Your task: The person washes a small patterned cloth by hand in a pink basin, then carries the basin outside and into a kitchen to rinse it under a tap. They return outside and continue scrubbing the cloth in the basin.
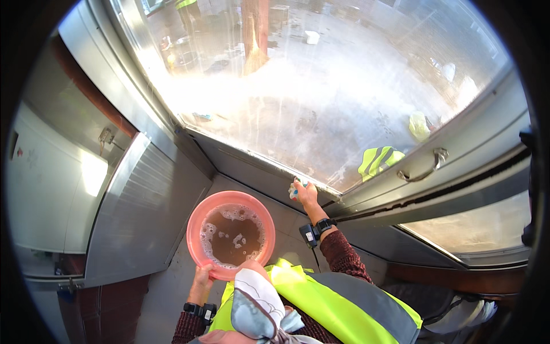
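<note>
My left hand grips the near rim of a pink plastic basin. Murky brown water with patches of foam fills part of the basin. At the bottom edge of a glass door panel, my right hand holds a crumpled, multicoloured cloth against the metal frame. Part of the cloth is hidden by the fingers. Streaks and haze mark the glass, and strong glare whitens its middle.
A curved metal handle sits on the door frame at right. To the left stand a grey metal panel and a white appliance. Behind the glass are a straw broom and a white container. Tiled floor shows below.
</note>
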{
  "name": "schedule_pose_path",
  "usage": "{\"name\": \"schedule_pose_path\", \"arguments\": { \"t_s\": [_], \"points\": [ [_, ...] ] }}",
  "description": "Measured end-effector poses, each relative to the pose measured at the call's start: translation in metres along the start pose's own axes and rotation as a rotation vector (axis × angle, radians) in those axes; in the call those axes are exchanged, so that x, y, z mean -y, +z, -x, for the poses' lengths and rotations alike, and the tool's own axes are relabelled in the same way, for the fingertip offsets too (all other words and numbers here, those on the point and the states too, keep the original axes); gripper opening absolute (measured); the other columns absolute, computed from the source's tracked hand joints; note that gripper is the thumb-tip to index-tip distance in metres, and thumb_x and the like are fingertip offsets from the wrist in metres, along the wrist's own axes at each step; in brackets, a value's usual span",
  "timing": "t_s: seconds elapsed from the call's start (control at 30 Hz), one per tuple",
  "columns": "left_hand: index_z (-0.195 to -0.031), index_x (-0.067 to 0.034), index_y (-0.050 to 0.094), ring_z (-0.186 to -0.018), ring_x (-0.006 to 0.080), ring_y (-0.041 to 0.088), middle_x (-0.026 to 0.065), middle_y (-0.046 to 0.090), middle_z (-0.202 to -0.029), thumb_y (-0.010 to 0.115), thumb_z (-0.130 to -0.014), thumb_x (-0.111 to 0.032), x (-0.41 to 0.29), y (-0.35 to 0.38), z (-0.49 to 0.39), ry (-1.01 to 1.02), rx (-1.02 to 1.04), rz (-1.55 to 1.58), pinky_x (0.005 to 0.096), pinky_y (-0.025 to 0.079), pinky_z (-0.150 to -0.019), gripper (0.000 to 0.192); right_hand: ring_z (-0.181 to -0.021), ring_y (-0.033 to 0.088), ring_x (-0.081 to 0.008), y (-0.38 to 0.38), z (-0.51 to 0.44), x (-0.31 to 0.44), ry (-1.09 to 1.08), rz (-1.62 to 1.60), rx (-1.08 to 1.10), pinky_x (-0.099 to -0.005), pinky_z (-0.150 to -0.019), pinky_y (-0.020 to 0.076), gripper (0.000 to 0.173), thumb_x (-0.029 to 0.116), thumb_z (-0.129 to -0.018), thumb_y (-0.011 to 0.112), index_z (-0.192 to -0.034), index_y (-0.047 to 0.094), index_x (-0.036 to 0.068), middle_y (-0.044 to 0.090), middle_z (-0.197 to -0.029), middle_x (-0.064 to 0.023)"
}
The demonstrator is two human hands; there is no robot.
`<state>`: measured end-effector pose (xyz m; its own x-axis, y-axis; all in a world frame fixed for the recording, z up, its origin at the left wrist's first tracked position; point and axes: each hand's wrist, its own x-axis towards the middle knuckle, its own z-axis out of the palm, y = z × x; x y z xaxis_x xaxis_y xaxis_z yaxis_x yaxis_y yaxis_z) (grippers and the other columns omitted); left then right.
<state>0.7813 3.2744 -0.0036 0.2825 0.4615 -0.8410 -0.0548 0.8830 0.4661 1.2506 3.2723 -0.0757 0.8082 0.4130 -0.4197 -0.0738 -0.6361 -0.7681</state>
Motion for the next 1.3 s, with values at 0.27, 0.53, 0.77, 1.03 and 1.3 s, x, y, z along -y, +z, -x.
{"name": "schedule_pose_path", "arguments": {
  "t_s": [0.27, 0.53, 0.77, 1.03, 1.3],
  "points": [
    [-0.1, -0.006, 0.054, -0.075, 0.0228, 0.063, 0.0049, 0.059, -0.083, 0.054, -0.07, 0.002, -0.046, 0.031, -0.022, -0.025, -0.147, -0.038, 0.0395, 0.057, -0.06, 0.03, -0.077, 0.068, -0.0292, -0.024, 0.018, 0.021, 0.057, 0.083, -0.047, -0.0382, -0.07, 0.0542, 0.043, 0.034, -0.082, 0.063, -0.097, 0.062, -0.006, 0.068, -0.087, -0.019],
    [-0.097, -0.004, 0.056, -0.073, 0.0232, 0.063, 0.0069, 0.06, -0.084, 0.056, -0.074, 0.0, -0.035, 0.004, -0.049, -0.083, 0.071, -0.069, 0.0362, 0.057, -0.06, 0.023, -0.072, 0.065, -0.0207, -0.033, 0.013, 0.059, 0.176, -0.174, -0.021, -0.0323, -0.05, 0.0543, 0.044, 0.03, -0.08, 0.065, -0.106, 0.057, -0.005, 0.064, -0.092, -0.0153],
    [-0.101, 0.001, 0.056, -0.081, 0.0263, 0.066, 0.0143, 0.063, -0.096, 0.05, -0.081, -0.003, -0.008, 0.08, -0.054, -0.118, 0.093, -0.103, 0.0386, 0.058, -0.063, 0.021, -0.086, 0.064, -0.0287, -0.037, -0.02, 0.075, 0.177, -0.143, -0.018, -0.0374, -0.066, 0.056, 0.059, 0.034, -0.074, 0.069, -0.112, 0.051, -0.008, 0.061, -0.101, -0.0207],
    [-0.095, 0.001, 0.055, -0.078, 0.0263, 0.063, 0.0098, 0.059, -0.088, 0.056, -0.075, 0.002, -0.06, 0.168, -0.13, -0.152, 0.106, -0.409, 0.0396, 0.057, -0.069, 0.02, -0.095, 0.065, -0.0241, -0.046, -0.124, 0.136, 0.04, 0.049, 0.338, -0.0349, -0.064, 0.0581, 0.074, 0.034, -0.077, 0.068, -0.138, 0.04, 0.002, 0.063, -0.109, -0.0166],
    [-0.069, -0.001, 0.057, -0.065, 0.0207, 0.059, 0.0065, 0.058, -0.069, 0.059, -0.071, 0.003, -0.082, 0.267, -0.232, 0.013, 0.241, -0.458, 0.0339, 0.049, -0.062, 0.005, -0.095, 0.064, -0.0258, -0.148, -0.144, 0.081, 0.025, -0.281, -0.047, -0.0369, -0.064, 0.059, 0.059, 0.035, -0.08, 0.067, -0.13, 0.05, 0.008, 0.059, -0.114, -0.0154]
  ]
}}
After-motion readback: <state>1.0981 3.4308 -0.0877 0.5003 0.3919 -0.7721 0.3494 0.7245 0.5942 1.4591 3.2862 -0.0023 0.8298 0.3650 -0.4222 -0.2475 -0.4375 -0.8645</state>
